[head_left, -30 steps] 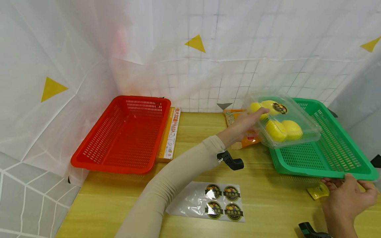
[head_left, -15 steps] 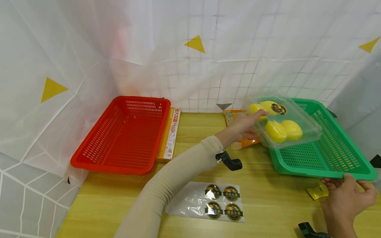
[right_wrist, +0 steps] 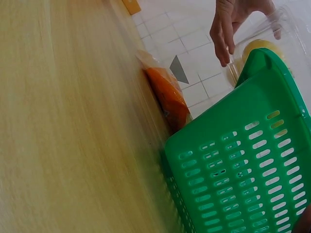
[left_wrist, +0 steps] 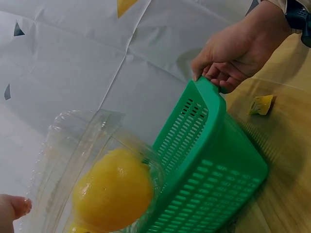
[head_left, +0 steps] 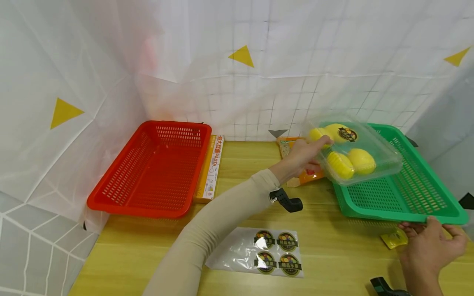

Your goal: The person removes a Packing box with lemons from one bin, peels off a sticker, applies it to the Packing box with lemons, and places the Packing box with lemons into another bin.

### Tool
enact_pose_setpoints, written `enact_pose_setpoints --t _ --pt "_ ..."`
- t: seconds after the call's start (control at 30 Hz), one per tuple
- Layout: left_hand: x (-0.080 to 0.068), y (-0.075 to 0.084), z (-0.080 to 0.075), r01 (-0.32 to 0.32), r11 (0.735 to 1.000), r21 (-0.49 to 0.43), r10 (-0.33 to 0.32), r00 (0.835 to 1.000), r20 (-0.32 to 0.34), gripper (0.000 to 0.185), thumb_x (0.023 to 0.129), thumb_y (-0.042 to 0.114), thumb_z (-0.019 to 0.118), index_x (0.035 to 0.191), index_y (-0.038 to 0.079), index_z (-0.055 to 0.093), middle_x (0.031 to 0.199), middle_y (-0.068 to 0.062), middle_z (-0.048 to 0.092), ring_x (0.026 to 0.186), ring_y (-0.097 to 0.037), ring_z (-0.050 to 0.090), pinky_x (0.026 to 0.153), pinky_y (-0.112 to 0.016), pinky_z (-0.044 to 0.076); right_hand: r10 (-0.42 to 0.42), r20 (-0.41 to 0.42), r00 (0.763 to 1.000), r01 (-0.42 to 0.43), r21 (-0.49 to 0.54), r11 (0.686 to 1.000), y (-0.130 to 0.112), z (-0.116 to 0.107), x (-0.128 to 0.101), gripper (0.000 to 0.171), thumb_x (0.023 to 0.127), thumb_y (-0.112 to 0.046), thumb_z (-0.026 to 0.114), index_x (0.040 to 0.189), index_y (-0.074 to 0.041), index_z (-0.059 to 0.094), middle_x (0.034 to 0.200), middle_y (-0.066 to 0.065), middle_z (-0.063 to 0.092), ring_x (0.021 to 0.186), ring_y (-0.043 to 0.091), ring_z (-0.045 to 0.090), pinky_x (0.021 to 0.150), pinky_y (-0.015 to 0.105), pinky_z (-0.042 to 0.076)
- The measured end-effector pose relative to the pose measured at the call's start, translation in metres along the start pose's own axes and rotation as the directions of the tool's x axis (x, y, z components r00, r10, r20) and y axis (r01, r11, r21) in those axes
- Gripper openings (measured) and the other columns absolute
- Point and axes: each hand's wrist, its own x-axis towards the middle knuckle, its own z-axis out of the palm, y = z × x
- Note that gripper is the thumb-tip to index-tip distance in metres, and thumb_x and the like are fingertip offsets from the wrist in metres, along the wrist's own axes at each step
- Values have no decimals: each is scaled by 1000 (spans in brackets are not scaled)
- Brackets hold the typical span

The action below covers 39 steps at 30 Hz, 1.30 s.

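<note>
A clear plastic box (head_left: 385, 162) with several lemons (head_left: 361, 161) inside is held over the green basket (head_left: 374, 197). My left hand (head_left: 301, 158) grips its left side, thumb on top and fingers underneath, partly hidden. A round dark fruit sticker (head_left: 347, 134) is on the box lid. My right hand (head_left: 431, 248) pinches the basket's near rim at the right corner, thumb over the edge and fingers below it. In the left wrist view one lemon (left_wrist: 114, 191) shows close up through the plastic, with the right hand (left_wrist: 243, 51) on the basket rim (left_wrist: 214, 99) beyond.
A red basket (head_left: 148, 176) stands at left, beside a yellow pasta box (head_left: 210, 166). A sticker sheet (head_left: 255, 251) lies at the table's front. An orange packet (head_left: 311, 176) lies behind the left hand, and a small yellow sachet (head_left: 394, 239) near the right hand.
The two nearer lemons have shifted slightly apart inside the box, and the box has edged a little to the right. Both hands keep their hold.
</note>
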Motion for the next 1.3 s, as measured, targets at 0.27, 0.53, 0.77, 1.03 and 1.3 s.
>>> enact_pose_setpoints --t 0.27,0.53,0.77,1.03,1.3 --pt "2 3 7 26 1000 -14 -26 1000 -7 37 85 36 81 107 9 69 110 0 59 82 -35 70 62 -37 62 -1 1 1000 1 10 1000 3 -2 -4 23 106 -14 57 111 -10 35 68 11 54 48 21 50 48 26 48" --pt "9 7 19 34 999 33 -33 999 -36 44 85 39 79 120 13 73 114 0 64 76 -28 67 68 -42 63 6 3 1000 -6 53 999 3 -2 -6 24 105 -12 57 111 -9 34 68 11 53 47 21 49 47 26 49" --pt "10 12 23 29 999 19 -29 999 -27 37 87 37 78 114 13 75 120 0 64 75 -30 67 66 -42 62 -32 4 999 31 59 998 2 1 -2 23 105 -11 57 111 -8 35 67 11 49 48 21 48 49 25 49" --pt "16 13 30 56 998 33 -56 998 -2 28 87 37 78 106 17 79 131 2 63 74 -30 67 67 -44 62 -47 -3 999 47 9 999 4 1 -2 22 106 -14 57 109 -10 35 70 10 49 51 20 48 51 25 48" --pt "18 11 36 67 997 22 -68 997 29 31 88 36 77 110 13 78 126 -6 62 70 -33 71 67 -45 62 -35 -12 999 35 -13 999 3 0 -3 21 106 -15 56 112 -10 37 71 10 50 52 19 49 51 23 48"
